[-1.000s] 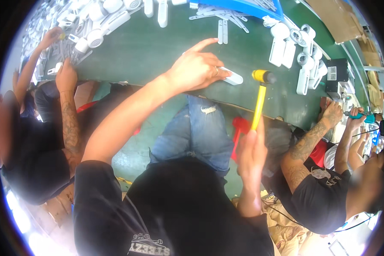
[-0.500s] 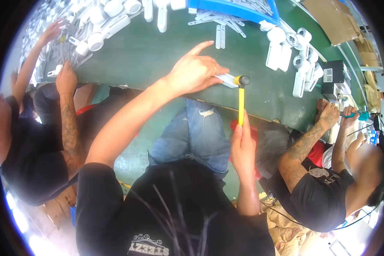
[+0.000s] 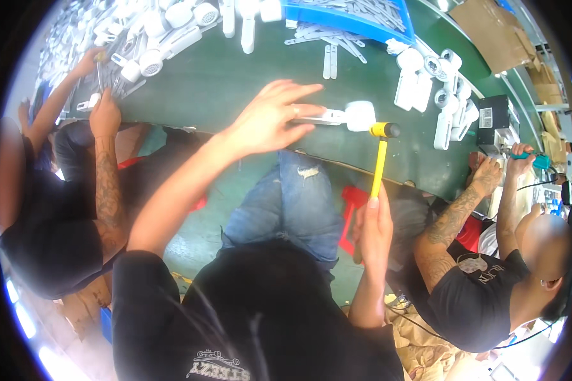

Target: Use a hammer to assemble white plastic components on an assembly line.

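Head view (only one): step in hand is prob. tapping a white part (image 3: 349, 117) w/ a mallet (image 3: 379, 168). The part is at the table's near edge, round end to R, handle to L; can't tell if it's flat on the top or slightly lifted. L hand (image 3: 270, 117) is at the handle end, fingers spread; whether any of them pinch it, can't tell. R hand (image 3: 375, 228) is wrapped round the mallet's grip, mallet head right by the part's round end, contact unclear. Next move prob. calls for a firm L hold and L fingers kept clear of the mallet.

Surface: green table (image 3: 203, 89). Far side, a blue tray (image 3: 368, 30) of grey strips, w/ loose strips (image 3: 327, 61) spilling nearer. Far L, a big heap (image 3: 152, 25) of white pieces; to R, a smaller group (image 3: 408, 89), then a black box (image 3: 493, 120).

Room: co-workers both sides, one hand at R on a teal tool (image 3: 541, 161); cardboard (image 3: 489, 28) far R, crumpled brown paper (image 3: 419, 343) near R.
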The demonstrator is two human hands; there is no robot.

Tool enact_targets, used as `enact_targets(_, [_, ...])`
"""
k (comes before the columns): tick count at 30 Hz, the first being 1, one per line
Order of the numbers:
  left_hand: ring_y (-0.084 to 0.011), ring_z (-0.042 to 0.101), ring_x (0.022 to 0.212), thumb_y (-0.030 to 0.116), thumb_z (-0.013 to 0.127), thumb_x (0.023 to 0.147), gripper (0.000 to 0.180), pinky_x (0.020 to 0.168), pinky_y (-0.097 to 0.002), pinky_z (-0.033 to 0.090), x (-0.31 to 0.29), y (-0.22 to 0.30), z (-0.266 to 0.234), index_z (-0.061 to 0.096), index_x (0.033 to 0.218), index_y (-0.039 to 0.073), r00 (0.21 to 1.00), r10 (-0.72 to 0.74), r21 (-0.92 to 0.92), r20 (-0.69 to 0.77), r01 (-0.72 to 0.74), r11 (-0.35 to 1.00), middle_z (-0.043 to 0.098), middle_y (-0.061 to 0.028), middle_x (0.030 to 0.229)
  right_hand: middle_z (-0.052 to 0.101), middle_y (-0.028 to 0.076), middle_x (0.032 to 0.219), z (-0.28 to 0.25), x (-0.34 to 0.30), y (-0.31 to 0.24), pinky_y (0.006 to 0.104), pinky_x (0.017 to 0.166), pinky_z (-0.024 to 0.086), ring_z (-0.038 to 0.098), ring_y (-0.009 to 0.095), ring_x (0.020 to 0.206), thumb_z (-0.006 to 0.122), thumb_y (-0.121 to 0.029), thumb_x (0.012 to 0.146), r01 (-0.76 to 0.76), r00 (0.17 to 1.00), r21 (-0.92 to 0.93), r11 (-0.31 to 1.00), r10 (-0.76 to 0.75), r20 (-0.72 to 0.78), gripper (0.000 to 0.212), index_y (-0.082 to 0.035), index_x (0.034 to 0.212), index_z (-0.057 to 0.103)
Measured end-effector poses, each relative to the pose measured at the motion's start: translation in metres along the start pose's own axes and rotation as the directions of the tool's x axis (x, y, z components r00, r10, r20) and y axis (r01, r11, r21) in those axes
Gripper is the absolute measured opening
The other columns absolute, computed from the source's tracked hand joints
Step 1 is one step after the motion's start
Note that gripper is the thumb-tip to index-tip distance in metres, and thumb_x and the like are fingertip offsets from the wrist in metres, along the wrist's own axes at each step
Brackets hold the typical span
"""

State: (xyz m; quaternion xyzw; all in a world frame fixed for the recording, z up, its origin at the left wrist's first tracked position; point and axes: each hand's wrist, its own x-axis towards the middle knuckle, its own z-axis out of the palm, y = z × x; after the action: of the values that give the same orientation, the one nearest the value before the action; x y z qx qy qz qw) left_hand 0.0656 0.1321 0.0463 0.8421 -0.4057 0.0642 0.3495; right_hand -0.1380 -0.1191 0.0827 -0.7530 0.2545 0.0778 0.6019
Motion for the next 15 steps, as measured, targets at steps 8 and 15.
enact_targets(8, [-0.0331, 0.068, 0.126, 0.017, 0.084, 0.091, 0.045, 0.117, -0.0485, 0.048, -0.024, -0.029, 0.039, 0.076, 0.135, 0.021, 0.989, -0.078, -0.012, -0.122, 0.077, 0.997, 0.072, -0.0109, 0.140, 0.064, 0.010, 0.076, 0.015, -0.005, -0.028, 0.0361, 0.059, 0.053, 0.064, 0.018, 0.061, 0.042, -0.029, 0.118, 0.134, 0.990, -0.301, 0.944, -0.114, 0.083, 0.054, -0.009, 0.168, 0.035])
enact_targets(15, [-0.0275, 0.071, 0.121, 0.014, 0.086, 0.090, 0.094, 0.119, -0.0454, 0.044, -0.010, -0.011, 0.034, 0.035, 0.168, 0.018, 0.882, -0.467, -0.342, -0.064, 0.420, 0.841, 0.080, -0.0076, 0.121, 0.071, 0.027, 0.087, 0.057, 0.012, -0.034, 0.0489, 0.067, 0.054, 0.072, 0.042, 0.073, 0.047, -0.018, 0.114, 0.363, 0.931, -0.467, 0.806, -0.298, 0.211, 0.056, -0.005, 0.167, 0.033])
